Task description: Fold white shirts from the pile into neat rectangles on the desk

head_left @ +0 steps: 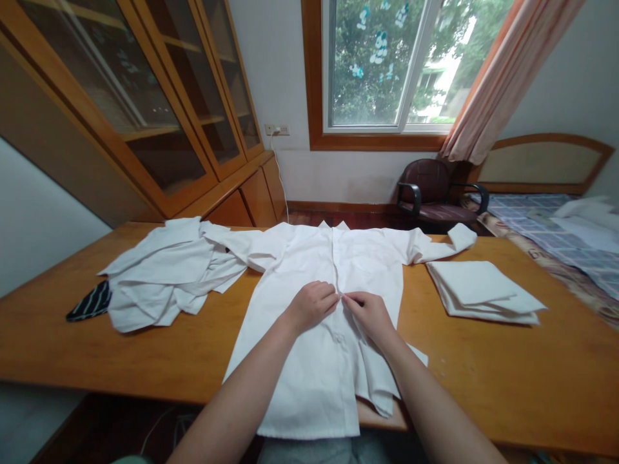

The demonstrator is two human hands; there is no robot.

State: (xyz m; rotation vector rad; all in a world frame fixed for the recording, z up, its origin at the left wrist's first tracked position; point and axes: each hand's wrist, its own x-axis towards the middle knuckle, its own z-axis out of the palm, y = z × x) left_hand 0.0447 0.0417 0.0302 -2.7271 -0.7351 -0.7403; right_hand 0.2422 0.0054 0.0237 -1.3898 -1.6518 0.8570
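A white shirt lies front up on the wooden table, its collar at the far edge and its hem hanging over the near edge. My left hand is closed on the front placket about halfway down. Right beside it, my right hand pinches the other front edge at the same height. The fingertips of both hands nearly meet; any button between them is too small to make out. Below my hands the two front panels lie apart, the right one rumpled. The sleeves spread out to both sides.
Crumpled white clothes lie at the left, with a dark striped cloth poking out. A folded white garment sits at the right on the table. Beyond stand a glass-fronted cabinet, an armchair and a bed.
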